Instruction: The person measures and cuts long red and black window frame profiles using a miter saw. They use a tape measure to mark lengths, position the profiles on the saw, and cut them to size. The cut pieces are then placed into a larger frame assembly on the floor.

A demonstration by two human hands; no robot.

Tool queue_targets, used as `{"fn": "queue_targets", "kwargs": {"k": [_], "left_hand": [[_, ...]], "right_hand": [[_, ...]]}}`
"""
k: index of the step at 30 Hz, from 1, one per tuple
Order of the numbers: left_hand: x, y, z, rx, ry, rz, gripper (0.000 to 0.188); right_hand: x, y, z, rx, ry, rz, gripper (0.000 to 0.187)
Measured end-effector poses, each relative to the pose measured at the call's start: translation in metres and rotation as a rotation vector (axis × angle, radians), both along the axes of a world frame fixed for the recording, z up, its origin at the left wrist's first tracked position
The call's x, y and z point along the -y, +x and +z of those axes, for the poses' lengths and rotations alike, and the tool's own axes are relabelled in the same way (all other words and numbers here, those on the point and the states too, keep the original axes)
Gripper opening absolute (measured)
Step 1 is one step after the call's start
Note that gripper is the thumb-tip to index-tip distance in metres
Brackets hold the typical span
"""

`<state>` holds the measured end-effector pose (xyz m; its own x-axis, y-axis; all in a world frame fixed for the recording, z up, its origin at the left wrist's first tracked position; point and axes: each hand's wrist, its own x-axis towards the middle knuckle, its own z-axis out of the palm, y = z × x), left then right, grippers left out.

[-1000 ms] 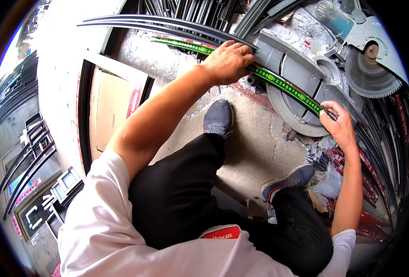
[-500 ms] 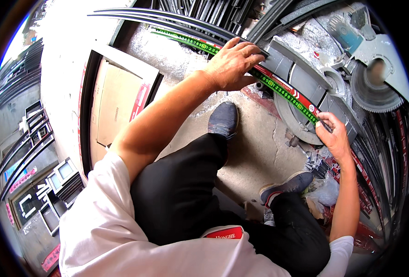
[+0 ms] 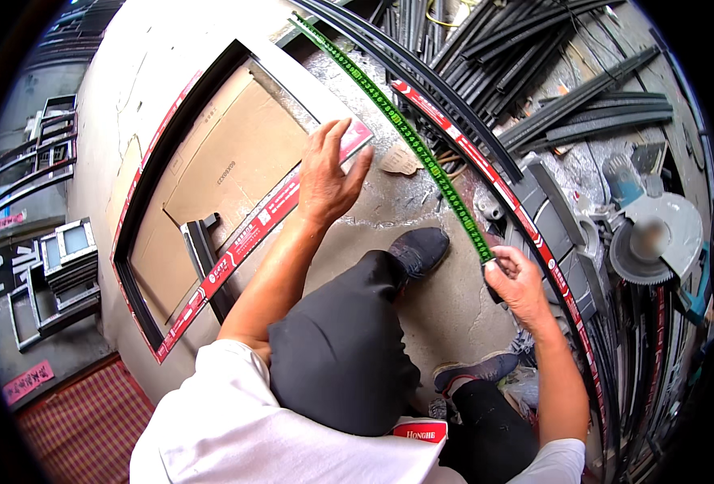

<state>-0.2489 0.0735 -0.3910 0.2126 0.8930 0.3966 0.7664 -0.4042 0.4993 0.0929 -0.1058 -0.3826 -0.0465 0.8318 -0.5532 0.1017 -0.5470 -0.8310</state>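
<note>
Green tape measure [image 3: 421, 149] pinched in right hand [image 3: 514, 278], left hand [image 3: 324, 173] spread open above dusty concrete floor [image 3: 445, 310].

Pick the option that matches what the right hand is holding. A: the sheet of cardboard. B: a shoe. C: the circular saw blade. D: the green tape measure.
D: the right hand has its fingers closed on the near end of the green tape measure, which stretches away along the dark profile.
</note>
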Motion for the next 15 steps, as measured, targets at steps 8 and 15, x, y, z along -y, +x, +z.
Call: {"fn": "queue_targets", "kwargs": {"k": [8,15], "left_hand": [[-0.011,-0.101,-0.04,0.697,-0.588,0.246,0.043],[-0.065,-0.102,-0.054,1.045,-0.802,0.18,0.039]], "right_hand": [[-0.057,-0.143,-0.013,-0.107,-0.015,0.081,0.057],[-0.114,-0.203,-0.004,0.224,0.072,0.107,0.063]]}}
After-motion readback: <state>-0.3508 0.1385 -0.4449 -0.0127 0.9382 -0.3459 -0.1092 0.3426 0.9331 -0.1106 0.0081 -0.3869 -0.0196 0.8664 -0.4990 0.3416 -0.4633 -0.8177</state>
